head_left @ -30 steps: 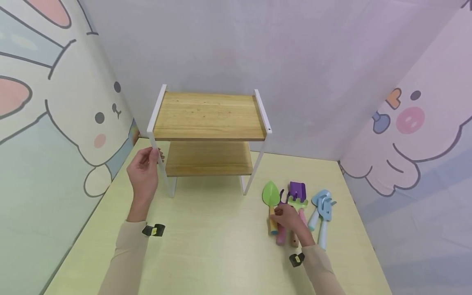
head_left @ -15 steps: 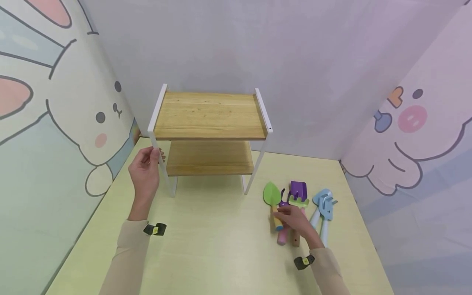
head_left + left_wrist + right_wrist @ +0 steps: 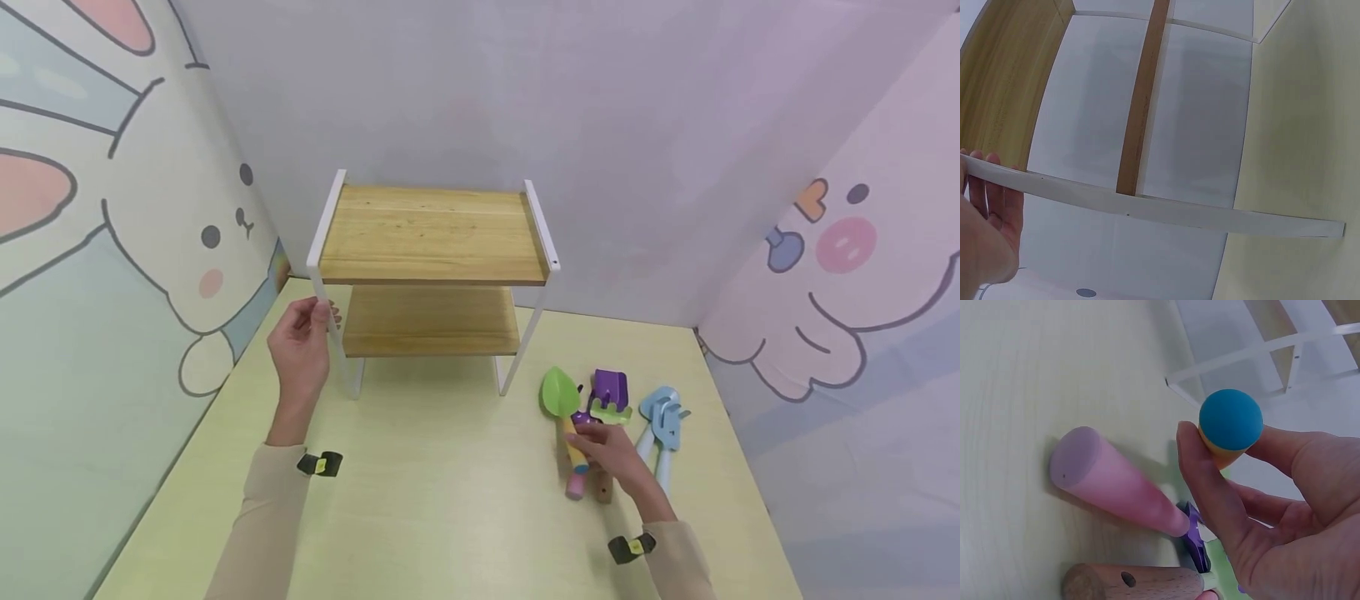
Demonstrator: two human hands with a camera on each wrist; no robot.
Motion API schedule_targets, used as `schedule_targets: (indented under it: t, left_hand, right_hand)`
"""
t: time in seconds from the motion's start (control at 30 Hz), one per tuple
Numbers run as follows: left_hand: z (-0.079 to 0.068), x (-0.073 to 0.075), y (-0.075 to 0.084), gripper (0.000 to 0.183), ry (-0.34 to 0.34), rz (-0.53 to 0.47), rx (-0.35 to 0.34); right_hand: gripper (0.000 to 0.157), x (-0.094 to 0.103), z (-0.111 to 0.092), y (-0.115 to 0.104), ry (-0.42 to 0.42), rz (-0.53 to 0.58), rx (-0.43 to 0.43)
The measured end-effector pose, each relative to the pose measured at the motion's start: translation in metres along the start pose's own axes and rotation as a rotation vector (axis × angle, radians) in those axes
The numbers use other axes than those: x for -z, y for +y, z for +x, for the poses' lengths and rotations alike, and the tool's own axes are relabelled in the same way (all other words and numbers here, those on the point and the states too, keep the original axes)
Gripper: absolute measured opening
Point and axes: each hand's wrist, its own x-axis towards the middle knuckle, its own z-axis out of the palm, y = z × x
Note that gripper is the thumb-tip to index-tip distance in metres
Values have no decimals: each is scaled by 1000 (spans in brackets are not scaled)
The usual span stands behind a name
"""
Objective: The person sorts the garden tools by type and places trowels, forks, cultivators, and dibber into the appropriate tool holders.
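One green trowel [image 3: 562,400] is pinched by its yellow handle [image 3: 1221,457] in the right hand [image 3: 617,454], near a pink handle [image 3: 1119,481]; a white shelf leg [image 3: 342,365] is gripped by the left hand [image 3: 302,343]. Picking-up seems in hand; a steady pinch is called for.

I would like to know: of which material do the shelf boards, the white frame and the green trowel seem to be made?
Shelf boards: wood or wood-look laminate, satin; grain and knots show.
White frame: probably painted metal; thin, smooth, matte bars.
Green trowel: smooth, uniform blade; coated metal or plastic, unclear.
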Motion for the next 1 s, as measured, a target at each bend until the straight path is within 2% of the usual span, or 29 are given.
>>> schedule_targets:
  t: [0.27, 0.5, 0.8, 1.0]
  left_hand:
    - [0, -1, 0, 26, -3, -5, -17]
    - [-1, 0, 0, 27, -6, 17, -26]
    - [-1, -1, -1, 27, 2, 15, -21]
    - [-2, -1, -2, 27, 9, 20, -16]
  right_hand:
    - [56, 4, -6, -3, 26, 18, -16]
    - [57, 8, -14, -14, 31, 65, 20]
    - [56, 14, -25, -28, 30, 20, 60]
    - [55, 16, -33, -37, 16, 50, 85]
